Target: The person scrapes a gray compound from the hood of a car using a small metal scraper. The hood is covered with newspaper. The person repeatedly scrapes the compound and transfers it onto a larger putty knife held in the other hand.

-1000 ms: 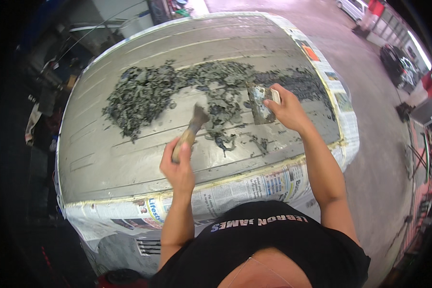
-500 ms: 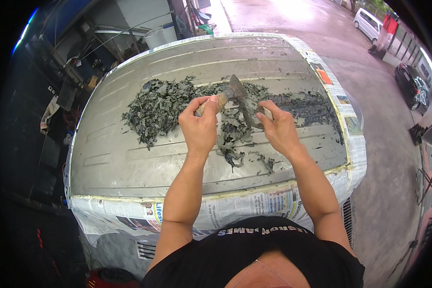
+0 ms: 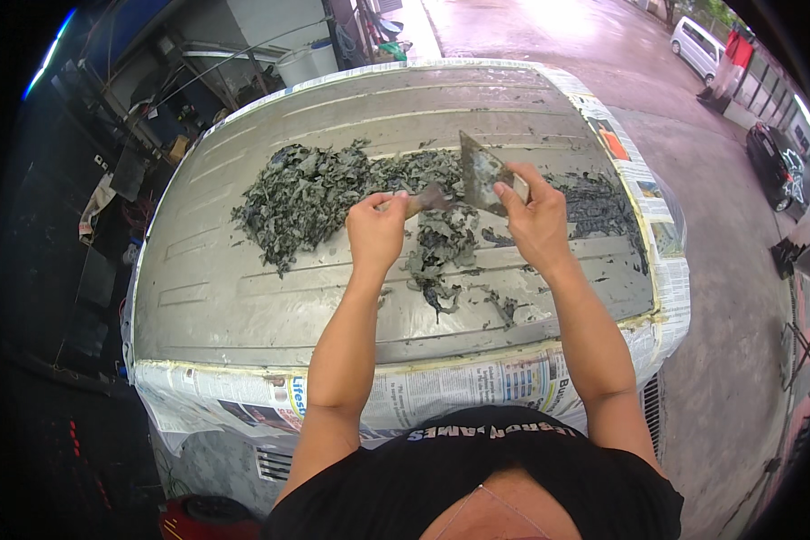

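Note:
In my left hand (image 3: 376, 232) is a small scraper (image 3: 430, 199) with a wooden handle, its blade pointing right. My right hand (image 3: 540, 220) grips a wider, smeared metal spreader (image 3: 484, 173), its flat blade tilted upward. The two tools are close to each other over a vehicle roof (image 3: 243, 319). To the left lies a big heap of grey-green paint flakes (image 3: 301, 193), and a smaller clump of flakes (image 3: 443, 247) sits below the tools. Dark residue (image 3: 594, 207) streaks the roof at the right.
Newspaper masking (image 3: 441, 396) with yellowish tape borders the roof. White buckets (image 3: 306, 65) stand beyond the far left edge. Dark shelving and clutter fill the left side. A white van (image 3: 696, 47) and a black car (image 3: 772, 162) are parked at the right.
My right hand has lifted the spreader slightly up and right, turning its blade face into view. The left scraper has dropped from pointing upward to pointing right, parting from the spreader.

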`<action>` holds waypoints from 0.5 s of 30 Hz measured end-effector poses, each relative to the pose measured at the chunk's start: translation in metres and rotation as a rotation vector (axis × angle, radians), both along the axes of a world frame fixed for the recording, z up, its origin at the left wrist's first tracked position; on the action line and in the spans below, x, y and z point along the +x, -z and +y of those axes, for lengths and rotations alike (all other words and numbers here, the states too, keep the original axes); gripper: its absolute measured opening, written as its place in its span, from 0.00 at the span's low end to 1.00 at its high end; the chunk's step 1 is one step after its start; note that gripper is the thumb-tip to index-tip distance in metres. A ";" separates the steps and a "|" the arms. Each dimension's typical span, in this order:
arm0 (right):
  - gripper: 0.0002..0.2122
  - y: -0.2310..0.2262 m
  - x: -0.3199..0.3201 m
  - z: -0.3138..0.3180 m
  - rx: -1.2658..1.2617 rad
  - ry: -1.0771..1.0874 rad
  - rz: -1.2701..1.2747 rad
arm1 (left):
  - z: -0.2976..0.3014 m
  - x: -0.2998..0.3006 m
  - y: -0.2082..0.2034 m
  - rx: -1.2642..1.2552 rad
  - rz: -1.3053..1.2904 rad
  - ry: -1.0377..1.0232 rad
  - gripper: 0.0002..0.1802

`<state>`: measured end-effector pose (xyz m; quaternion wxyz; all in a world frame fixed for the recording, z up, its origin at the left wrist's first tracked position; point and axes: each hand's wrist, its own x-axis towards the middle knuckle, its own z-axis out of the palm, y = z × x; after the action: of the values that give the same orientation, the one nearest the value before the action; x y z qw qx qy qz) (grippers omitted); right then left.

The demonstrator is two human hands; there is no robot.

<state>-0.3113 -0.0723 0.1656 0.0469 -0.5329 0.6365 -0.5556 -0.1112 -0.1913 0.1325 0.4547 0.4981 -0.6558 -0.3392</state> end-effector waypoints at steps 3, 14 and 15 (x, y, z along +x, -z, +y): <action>0.12 -0.004 -0.007 0.004 0.005 0.080 0.030 | 0.000 0.014 0.010 0.012 0.011 -0.064 0.20; 0.09 0.008 0.003 -0.003 -0.388 -0.029 0.337 | 0.025 0.022 -0.009 0.120 0.237 0.076 0.15; 0.11 0.012 0.005 -0.003 -0.393 -0.032 0.438 | 0.024 0.024 -0.007 0.132 0.270 0.085 0.15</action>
<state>-0.3061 -0.0756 0.1534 -0.1867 -0.6490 0.5031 -0.5393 -0.0870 -0.1676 0.1392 0.4903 0.4485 -0.5856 -0.4641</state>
